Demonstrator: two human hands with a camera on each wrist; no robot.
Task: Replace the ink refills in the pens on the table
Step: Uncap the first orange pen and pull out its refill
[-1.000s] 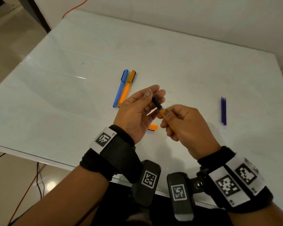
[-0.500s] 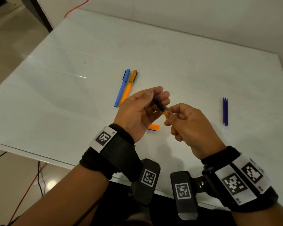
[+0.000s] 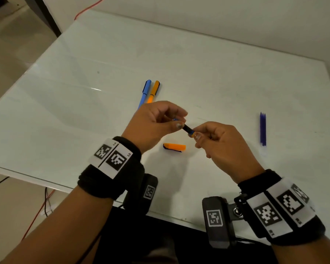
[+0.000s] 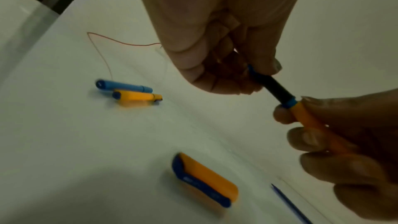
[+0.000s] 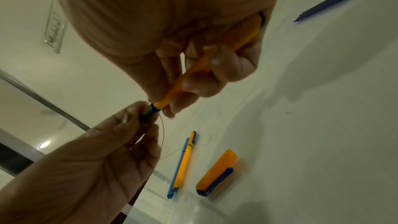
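Orange pen barrel (image 4: 310, 122) held mid-air above the surface (image 3: 84, 111), between both hands, black front section (image 4: 273, 89) with blue ring sticking out toward the left. Right hand (image 3: 223, 147) grip closed around the barrel, fingers curled along its length, thumb and index at the blue ring. Left hand (image 3: 152, 124) grip pinching the black section, thumb tip on top, other fingers curled under. Tip of pen hidden inside left fingers, so cannot tell whether refill is in or out. Orange cap (image 3: 174, 147) with dark blue clip lying on the surface just below the hands, apart from both. Blue pen (image 3: 144, 93) and second orange pen (image 3: 153, 92), both capped, lying side by side and touching, beyond the left hand. Bundle of dark blue refills (image 3: 263, 128) lying on the surface well to the right, clear of the right hand. Red wire (image 3: 88, 7) trailing off the far-left corner.
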